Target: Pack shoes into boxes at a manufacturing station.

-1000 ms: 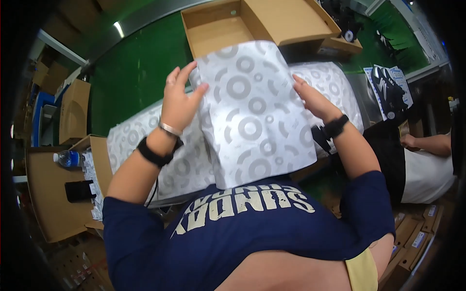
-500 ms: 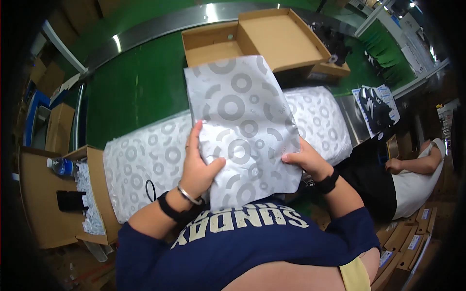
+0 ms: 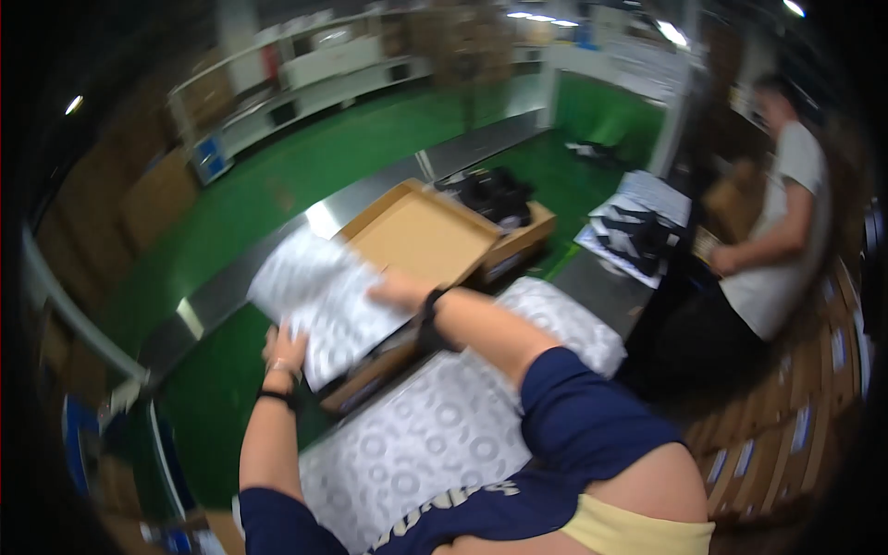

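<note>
A sheet of white wrapping paper [image 3: 314, 277] with grey rings hangs tilted over the left part of an open cardboard shoe box [image 3: 356, 396]. My left hand [image 3: 286, 351] is closed at the sheet's left edge, its fingers somewhat blurred. On the right side of the sheet my right hand [image 3: 400, 292] grips it, also smeared by motion. The paper hides most of the inside of the box, though something dark shows under its lower edge. The opened lid [image 3: 421, 236] leans back beyond my right hand. Nearer my body lies a stack of the same patterned paper [image 3: 416, 425].
Black shoes [image 3: 499, 196] sit behind the lid by another box [image 3: 523, 236]. To the right lie black-and-white shoes [image 3: 638, 236] on white paper, beside a person in a white shirt [image 3: 795, 222]. More patterned paper [image 3: 569, 324] lies near my right arm. Cardboard boxes [image 3: 795, 416] line the lower right.
The sheet has gone from in front of my chest, forward and left, to over the shoe box. Both hands moved with it, and the view has swung toward the right.
</note>
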Motion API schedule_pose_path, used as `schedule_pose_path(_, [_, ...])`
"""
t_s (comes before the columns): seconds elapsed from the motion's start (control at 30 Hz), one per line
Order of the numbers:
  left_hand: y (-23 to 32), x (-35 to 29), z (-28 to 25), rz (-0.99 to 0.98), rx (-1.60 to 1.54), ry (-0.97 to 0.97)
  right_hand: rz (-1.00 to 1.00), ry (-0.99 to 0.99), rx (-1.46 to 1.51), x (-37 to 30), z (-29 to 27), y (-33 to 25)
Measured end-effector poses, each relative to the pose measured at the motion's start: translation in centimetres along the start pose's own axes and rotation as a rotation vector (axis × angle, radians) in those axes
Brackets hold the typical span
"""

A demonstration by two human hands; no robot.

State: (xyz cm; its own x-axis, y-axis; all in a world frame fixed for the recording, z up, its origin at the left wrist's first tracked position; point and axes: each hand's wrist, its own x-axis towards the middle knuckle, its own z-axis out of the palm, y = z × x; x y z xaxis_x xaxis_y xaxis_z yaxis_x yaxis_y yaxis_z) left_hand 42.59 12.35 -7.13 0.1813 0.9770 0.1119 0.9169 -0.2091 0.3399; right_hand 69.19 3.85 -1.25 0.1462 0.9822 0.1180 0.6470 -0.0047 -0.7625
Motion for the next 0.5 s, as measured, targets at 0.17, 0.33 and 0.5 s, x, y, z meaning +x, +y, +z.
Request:
schedule_pose_path(0.17, [-1.0, -2.3, 2.5, -0.139, 0.130, -0.126, -0.287, -0.006, -0.448, -1.3, 5.7, 3.9])
schedule_pose_path(0.33, [-9.6, -5.4, -5.6, 0.097, -0.361, -0.309, -0.645, -0.014, -0.510, -8.9, 2.1, 1.8])
schedule_pose_path(0.5, [-31.9, -13.3, -17.6, -0.265, -0.413, -0.177, -0.188, -0.285, -0.513, -16.1, 0.6, 6.5])
